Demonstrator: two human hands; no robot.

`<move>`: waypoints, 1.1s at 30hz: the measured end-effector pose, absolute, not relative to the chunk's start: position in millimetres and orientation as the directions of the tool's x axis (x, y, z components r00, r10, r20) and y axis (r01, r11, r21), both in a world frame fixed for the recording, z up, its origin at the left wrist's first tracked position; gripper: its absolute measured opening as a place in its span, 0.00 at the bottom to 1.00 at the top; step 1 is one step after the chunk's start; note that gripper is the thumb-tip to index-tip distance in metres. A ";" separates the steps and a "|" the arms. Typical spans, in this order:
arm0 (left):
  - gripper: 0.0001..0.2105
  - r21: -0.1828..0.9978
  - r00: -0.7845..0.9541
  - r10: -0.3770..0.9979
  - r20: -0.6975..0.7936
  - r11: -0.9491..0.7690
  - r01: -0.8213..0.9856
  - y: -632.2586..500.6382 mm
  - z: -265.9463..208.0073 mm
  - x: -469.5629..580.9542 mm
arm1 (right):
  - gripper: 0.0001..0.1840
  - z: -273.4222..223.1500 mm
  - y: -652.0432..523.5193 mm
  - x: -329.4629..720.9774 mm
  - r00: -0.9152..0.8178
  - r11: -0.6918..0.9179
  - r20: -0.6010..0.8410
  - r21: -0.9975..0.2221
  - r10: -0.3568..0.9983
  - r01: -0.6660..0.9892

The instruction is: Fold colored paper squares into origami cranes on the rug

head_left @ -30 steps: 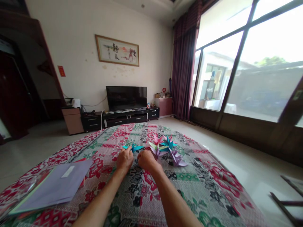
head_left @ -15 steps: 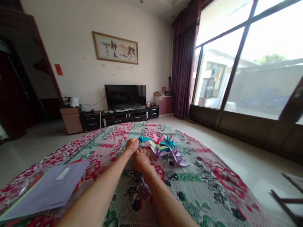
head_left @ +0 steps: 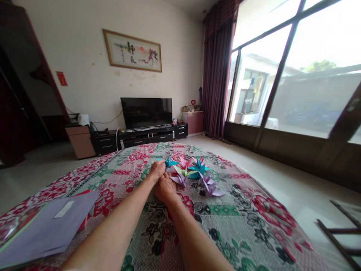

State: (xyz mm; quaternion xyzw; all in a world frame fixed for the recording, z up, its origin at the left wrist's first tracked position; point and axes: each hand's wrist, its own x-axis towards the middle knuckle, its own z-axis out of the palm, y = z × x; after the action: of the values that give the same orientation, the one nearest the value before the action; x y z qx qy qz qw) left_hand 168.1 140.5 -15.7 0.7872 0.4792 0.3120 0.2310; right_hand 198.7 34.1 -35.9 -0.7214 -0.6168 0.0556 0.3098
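Note:
My left hand [head_left: 158, 169] reaches over the middle of the cloth, its fingers closed at a small blue paper crane [head_left: 169, 162] whose wings show on both sides of the fingertips. Just below and nearer to me is my right hand [head_left: 166, 188], back upward, fingers bent together; what lies under them is hidden. Right beside it rests a purple paper crane [head_left: 182, 181]. Grouped to the right are a light green crane [head_left: 184, 171], a pink one [head_left: 184, 163], a teal one [head_left: 199, 168] and another purple one [head_left: 211, 187].
A patterned cloth [head_left: 222, 229] covers the round table. Purple paper sheets [head_left: 53, 226] with a white label lie at the left, over red and green ones. Beyond the table stand a television [head_left: 147, 113] and a low black cabinet [head_left: 135, 141]. A dark frame [head_left: 340, 230] stands at the right.
The view has shifted slightly, so the room sits a little higher and further left. My right hand has drawn closer to my left, its fingers more bunched. The cranes keep their places.

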 end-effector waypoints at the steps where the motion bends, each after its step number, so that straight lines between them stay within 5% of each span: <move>1: 0.18 0.681 0.347 0.903 0.255 -0.422 0.599 141.7 -16.8 170.0 | 0.22 -36.0 34.2 198.6 0.237 -0.048 0.303 -0.521 0.923 0.852; 9: 0.20 0.781 0.397 0.907 0.138 -0.346 0.520 142.3 -15.2 172.7 | 0.23 -33.5 29.5 197.5 0.264 -0.062 0.314 -0.532 0.912 0.845; 27: 0.17 0.799 0.373 0.913 0.166 -0.346 0.493 126.2 -18.4 144.0 | 0.30 -19.2 20.7 200.9 0.482 -0.210 0.254 -0.666 0.839 0.716; 33: 0.16 0.793 0.362 0.916 0.173 -0.348 0.500 122.4 -19.2 142.7 | 0.22 -14.1 18.9 204.9 0.494 -0.152 0.310 -0.705 0.812 0.693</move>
State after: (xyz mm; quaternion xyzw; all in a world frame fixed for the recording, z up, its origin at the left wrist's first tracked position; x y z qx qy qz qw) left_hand 142.7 122.4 -19.2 0.7574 0.4674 0.3169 0.3279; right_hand 204.9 18.9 -14.1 -0.7557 -0.4978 0.0710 0.4196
